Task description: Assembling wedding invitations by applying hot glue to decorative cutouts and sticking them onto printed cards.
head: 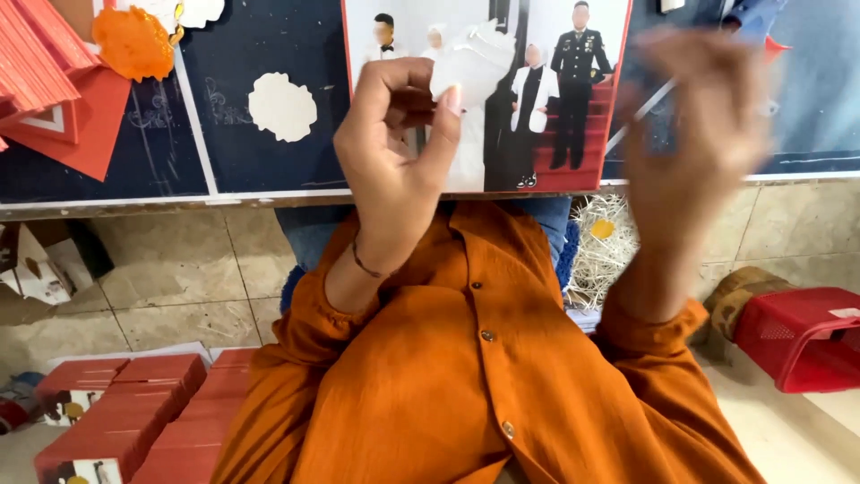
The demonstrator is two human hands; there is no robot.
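So the left hand [394, 152] is up in front of the camera with thumb and fingers closed in a pinch grip on a small white paper cutout [470, 58], which looks like a scalloped or frilly shape. That cutout sits right over a red-bordered photo card [573, 134] showing a group of people standing on red steps, and the card lies on a dark blue board [260, 54] that covers the table. The right hand [699, 125] is raised just to the right of the card, fingers spread loosely and holding nothing as far as I can tell, though it's badly motion-blurred so I wouldn't swear to it. Both arms are in orange sleeves [466, 376] with a row of small buttons. Further left on the board there's another white cutout [282, 108] lying flat by itself, an orange cutout [134, 40] near the top, and a pile of red cards [49, 72] in the corner. Down on the tiled floor [179, 278] at lower left is a stack of red boxes [134, 412], and a red plastic basket [802, 336] sits at the right.
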